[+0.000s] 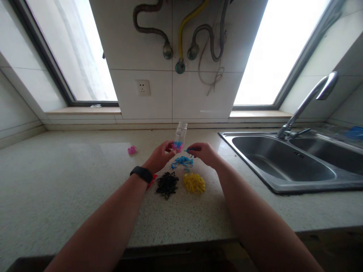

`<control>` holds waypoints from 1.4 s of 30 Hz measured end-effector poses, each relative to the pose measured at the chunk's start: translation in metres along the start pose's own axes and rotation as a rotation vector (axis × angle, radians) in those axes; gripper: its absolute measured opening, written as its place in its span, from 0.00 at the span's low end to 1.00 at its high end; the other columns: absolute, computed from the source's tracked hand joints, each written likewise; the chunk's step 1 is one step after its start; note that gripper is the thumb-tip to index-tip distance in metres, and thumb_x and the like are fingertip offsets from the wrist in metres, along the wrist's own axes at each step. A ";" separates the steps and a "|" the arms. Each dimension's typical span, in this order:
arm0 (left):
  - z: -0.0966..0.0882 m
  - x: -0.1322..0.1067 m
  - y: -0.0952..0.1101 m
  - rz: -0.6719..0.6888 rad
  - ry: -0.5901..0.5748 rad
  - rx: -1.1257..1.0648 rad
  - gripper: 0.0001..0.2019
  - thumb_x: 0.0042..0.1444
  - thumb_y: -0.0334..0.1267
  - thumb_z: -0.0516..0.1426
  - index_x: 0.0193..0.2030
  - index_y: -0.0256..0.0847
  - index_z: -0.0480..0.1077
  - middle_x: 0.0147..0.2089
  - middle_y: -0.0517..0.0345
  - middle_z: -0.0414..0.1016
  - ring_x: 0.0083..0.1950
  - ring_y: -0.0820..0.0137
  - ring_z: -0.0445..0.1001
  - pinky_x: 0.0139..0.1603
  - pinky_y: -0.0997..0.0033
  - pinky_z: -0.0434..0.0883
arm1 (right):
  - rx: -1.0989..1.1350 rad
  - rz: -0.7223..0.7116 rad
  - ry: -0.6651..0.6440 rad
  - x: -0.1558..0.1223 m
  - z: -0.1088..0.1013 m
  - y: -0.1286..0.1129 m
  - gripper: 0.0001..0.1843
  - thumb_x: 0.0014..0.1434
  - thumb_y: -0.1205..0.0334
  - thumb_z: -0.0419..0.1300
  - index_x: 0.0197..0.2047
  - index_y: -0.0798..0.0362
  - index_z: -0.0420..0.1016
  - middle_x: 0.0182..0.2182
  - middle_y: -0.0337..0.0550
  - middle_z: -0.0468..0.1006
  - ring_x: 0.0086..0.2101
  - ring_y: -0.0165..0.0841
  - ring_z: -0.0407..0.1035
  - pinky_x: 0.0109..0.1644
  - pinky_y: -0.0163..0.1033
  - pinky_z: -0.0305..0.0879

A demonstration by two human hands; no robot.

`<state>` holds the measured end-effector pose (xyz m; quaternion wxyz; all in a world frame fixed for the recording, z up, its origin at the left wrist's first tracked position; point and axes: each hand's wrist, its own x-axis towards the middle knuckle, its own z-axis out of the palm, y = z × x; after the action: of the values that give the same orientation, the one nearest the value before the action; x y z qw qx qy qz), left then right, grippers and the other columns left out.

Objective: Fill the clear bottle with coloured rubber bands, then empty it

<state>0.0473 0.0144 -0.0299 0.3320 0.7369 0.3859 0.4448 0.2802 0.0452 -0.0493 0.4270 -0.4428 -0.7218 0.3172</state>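
Left hand, fingers curled round the base of one clear plastic bottle; right hand, fingertips pinching one blue elastic band. On the speckled counter, three heaps below the hands: blue heap, black heap, yellow heap. One pink cap lies to the left.

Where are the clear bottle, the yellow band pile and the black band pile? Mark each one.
clear bottle [181, 132], head view, on its clear upper wall.
yellow band pile [194, 182], head view, middle of the heap.
black band pile [167, 184], head view, middle of the heap.
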 end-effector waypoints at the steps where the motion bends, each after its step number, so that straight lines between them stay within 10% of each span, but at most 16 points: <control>1: 0.000 0.000 -0.001 0.000 0.003 0.009 0.20 0.58 0.41 0.57 0.55 0.36 0.70 0.48 0.47 0.77 0.43 0.66 0.73 0.35 0.71 0.71 | 0.047 0.006 0.022 0.000 0.000 -0.004 0.16 0.50 0.54 0.68 0.39 0.55 0.82 0.28 0.42 0.80 0.25 0.29 0.69 0.31 0.37 0.67; 17: 0.006 -0.005 -0.007 0.069 -0.133 0.269 0.22 0.56 0.46 0.60 0.55 0.39 0.70 0.46 0.50 0.78 0.41 0.65 0.75 0.43 0.66 0.71 | 0.534 -0.086 0.556 0.003 -0.013 -0.042 0.18 0.48 0.52 0.69 0.40 0.53 0.80 0.34 0.43 0.79 0.31 0.30 0.70 0.38 0.40 0.71; 42: 0.008 -0.006 -0.004 0.089 -0.104 0.300 0.20 0.56 0.43 0.59 0.54 0.40 0.70 0.45 0.52 0.78 0.39 0.66 0.75 0.42 0.66 0.71 | 0.324 -0.166 0.401 -0.002 -0.009 -0.046 0.17 0.54 0.52 0.64 0.44 0.52 0.82 0.29 0.40 0.76 0.28 0.29 0.62 0.33 0.37 0.60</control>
<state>0.0516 0.0105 -0.0385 0.2177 0.8166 0.3972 0.3579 0.2722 0.0253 -0.0078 0.6513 -0.3618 -0.5965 0.2987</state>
